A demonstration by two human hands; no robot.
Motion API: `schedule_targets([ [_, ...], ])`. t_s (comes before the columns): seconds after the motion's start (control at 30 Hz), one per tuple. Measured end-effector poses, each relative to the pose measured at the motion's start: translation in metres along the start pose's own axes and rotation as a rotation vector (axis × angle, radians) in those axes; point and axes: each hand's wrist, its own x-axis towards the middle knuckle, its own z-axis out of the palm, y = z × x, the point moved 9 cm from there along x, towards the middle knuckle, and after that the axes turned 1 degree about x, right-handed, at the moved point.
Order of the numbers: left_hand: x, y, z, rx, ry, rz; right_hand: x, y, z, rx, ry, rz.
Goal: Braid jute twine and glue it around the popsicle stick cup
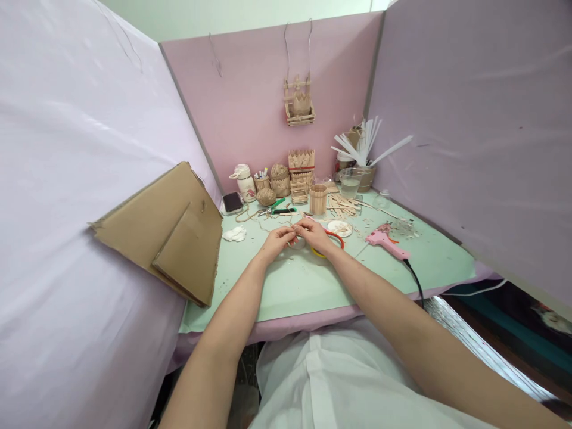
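Centrally, the left hand (277, 241) and right hand (314, 233) meet above the worktop (295, 292), fingers curled and fingertips together; whether they pinch anything cannot be told. Partly hidden by the right hand, the nearer one, the scissors (341, 239) show red and yellow handles about its wrist, their long axis unclear.

Counted at the table (290, 292)

Found one left hand (276, 242), one right hand (314, 235), two twine balls (266, 197), one glue gun (388, 243), one pair of scissors (342, 241), one white bottle (245, 182); saw sticks (343, 204) too many to count.
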Motion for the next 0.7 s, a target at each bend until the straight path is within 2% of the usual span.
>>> schedule_targets([
  [0.13, -0.001, -0.002, 0.002, -0.018, -0.008, -0.031, 0.0, 0.004, -0.007, 0.064, 0.067, 0.053],
  [0.23, 0.001, -0.001, -0.005, -0.14, 0.039, -0.032, 0.0, 0.004, -0.006, 0.087, 0.06, 0.074],
  [0.43, 0.002, 0.003, -0.03, -0.396, 0.217, -0.011, -0.007, 0.001, 0.019, 0.044, -0.134, 0.059],
  [0.5, 0.001, 0.003, -0.037, -0.409, 0.278, -0.015, -0.008, 0.002, 0.021, 0.006, -0.136, 0.049],
  [0.63, -0.004, 0.0, -0.059, -0.416, 0.491, 0.026, -0.007, 0.007, 0.019, -0.032, -0.132, 0.076],
  [0.7, -0.005, -0.002, -0.067, -0.424, 0.547, 0.046, -0.007, 0.009, 0.019, -0.03, -0.142, 0.101],
])
